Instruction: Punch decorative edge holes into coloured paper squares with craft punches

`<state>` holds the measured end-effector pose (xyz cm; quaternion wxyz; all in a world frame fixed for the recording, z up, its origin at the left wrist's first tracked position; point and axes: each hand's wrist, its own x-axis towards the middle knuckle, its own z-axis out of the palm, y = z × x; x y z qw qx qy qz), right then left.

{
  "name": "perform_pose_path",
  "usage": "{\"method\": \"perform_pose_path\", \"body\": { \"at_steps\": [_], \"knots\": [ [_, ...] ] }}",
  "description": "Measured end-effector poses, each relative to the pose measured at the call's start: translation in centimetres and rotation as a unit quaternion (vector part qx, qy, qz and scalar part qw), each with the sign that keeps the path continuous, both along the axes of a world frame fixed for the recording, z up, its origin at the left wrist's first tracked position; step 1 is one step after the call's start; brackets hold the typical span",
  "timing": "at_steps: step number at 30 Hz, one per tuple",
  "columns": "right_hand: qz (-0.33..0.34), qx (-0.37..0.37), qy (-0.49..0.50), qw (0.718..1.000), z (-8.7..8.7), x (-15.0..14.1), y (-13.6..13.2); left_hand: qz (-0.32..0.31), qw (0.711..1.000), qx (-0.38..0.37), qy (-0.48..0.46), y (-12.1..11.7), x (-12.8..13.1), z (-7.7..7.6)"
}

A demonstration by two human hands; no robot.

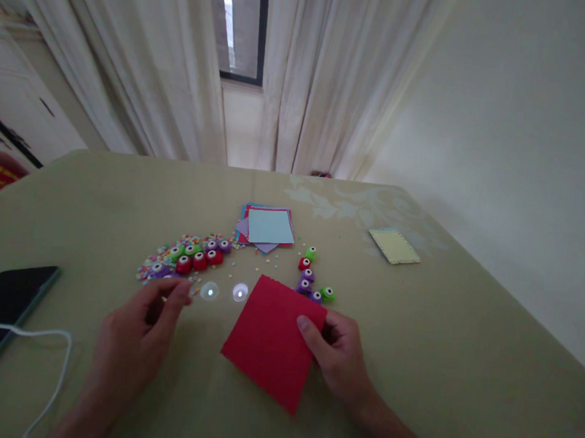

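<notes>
A square sheet of red paper (268, 341) is tilted above the table, its right side pinched between the thumb and fingers of my right hand (340, 356). My left hand (139, 332) is closed in a pinch near the pile of small beads; whatever may be between the fingertips is too small to make out. Just beyond those fingertips are several red, green and purple one-eyed figures (199, 260), partly among pastel beads (162, 253). More such figures (307, 275) stand in a loose line behind the red paper. Two clear round discs (240, 293) lie between the hands.
A stack of coloured paper squares (270, 227) lies toward the back of the table (439, 336). Farther right is a pale yellow pad (395, 245). At left rest a dark phone (5, 312) and a white cable (66, 363). A wall borders the right side.
</notes>
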<state>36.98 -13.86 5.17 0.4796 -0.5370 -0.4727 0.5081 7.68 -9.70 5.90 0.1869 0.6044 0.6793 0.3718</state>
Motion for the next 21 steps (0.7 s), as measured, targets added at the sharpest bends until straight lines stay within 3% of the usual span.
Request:
{"method": "perform_pose_path", "body": {
  "at_steps": [3,6,10,13,15,18,21],
  "knots": [
    [0.027,-0.019,-0.017,0.999,-0.4,0.1,0.3,0.041,0.98,-0.003,0.196,0.7,-1.6,1.0],
    [0.052,-0.011,-0.139,0.989,-1.2,-0.8,0.1,0.015,0.952,-0.031,0.304,0.9,-2.4,0.8],
    [0.053,0.028,-0.326,0.943,-2.2,-1.7,-0.2,-0.01,0.947,-0.04,0.319,1.1,-3.0,-0.3],
    [0.042,0.051,-0.38,0.923,-1.7,-1.1,0.0,-0.004,0.947,-0.024,0.319,1.5,-3.0,-0.5],
    [0.004,0.072,-0.373,0.925,-0.9,-0.3,0.1,-0.019,0.952,0.041,0.302,1.4,-2.6,-0.5],
    [-0.013,0.102,-0.28,0.955,0.3,0.2,-0.2,-0.121,0.946,0.175,0.244,-0.1,-0.8,-0.8],
    [0.074,0.119,-0.177,0.974,0.9,-0.6,-1.2,-0.29,0.904,0.262,0.174,-3.0,1.9,-1.7]
  ]
}}
